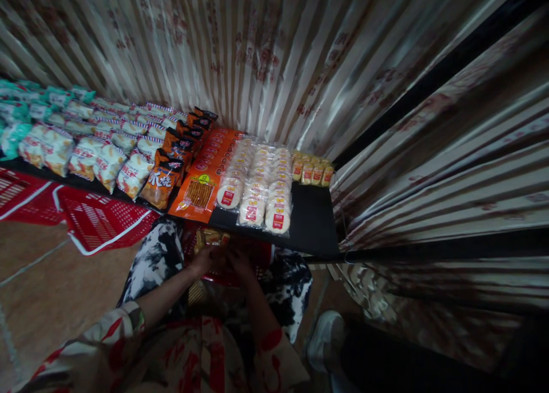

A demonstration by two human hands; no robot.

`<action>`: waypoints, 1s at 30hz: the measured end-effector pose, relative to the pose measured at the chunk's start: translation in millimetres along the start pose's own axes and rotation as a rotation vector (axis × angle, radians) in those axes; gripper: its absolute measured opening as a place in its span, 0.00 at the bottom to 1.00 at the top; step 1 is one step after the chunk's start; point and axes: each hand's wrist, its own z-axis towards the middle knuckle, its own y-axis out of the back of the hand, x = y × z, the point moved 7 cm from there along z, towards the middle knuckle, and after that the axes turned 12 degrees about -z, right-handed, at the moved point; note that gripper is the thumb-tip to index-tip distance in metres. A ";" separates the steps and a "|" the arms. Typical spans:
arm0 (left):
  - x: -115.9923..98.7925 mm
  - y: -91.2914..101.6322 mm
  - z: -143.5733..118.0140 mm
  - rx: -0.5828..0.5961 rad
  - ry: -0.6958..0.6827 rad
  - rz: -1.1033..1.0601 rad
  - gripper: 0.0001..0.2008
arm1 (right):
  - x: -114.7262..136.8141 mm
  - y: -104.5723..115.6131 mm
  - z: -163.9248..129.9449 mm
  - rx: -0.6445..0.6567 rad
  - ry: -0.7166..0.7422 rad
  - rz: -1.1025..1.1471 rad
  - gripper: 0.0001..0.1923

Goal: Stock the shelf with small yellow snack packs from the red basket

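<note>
Low between the knees, under the front edge of the black shelf, my left hand [205, 260] has its fingers curled at a small group of gold-wrapped snack packets [211, 238]. My right hand [238, 260] is close beside it, its fingers bent inward; shadow hides what they grip, if anything. Both hands are over a red basket [257, 255], mostly hidden by the shelf and arms. More gold packets [313, 171] stand in rows at the shelf's right end. Clear packs of round white crackers [265, 195] lie to their left.
On the black shelf [315, 218] are a flat orange snack bag [201, 184], orange-black bags [163, 178], white bags [100, 158] and teal bags [17, 118]. Red baskets [103, 215] sit below left. A pleated curtain [266, 55] hangs behind. Another person's shoe [325, 338] is at right.
</note>
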 end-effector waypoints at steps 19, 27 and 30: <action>-14.8 25.1 -27.9 -0.165 -0.259 -0.034 0.30 | 36.6 -8.7 -11.9 -0.056 0.018 0.281 0.25; -23.7 24.9 -36.6 -0.159 -0.241 -0.215 0.28 | 50.6 -7.8 -16.8 -0.073 0.047 0.400 0.23; -23.4 27.0 -37.2 -0.205 -0.233 -0.185 0.29 | 55.2 -9.6 -18.7 -0.064 0.047 0.444 0.25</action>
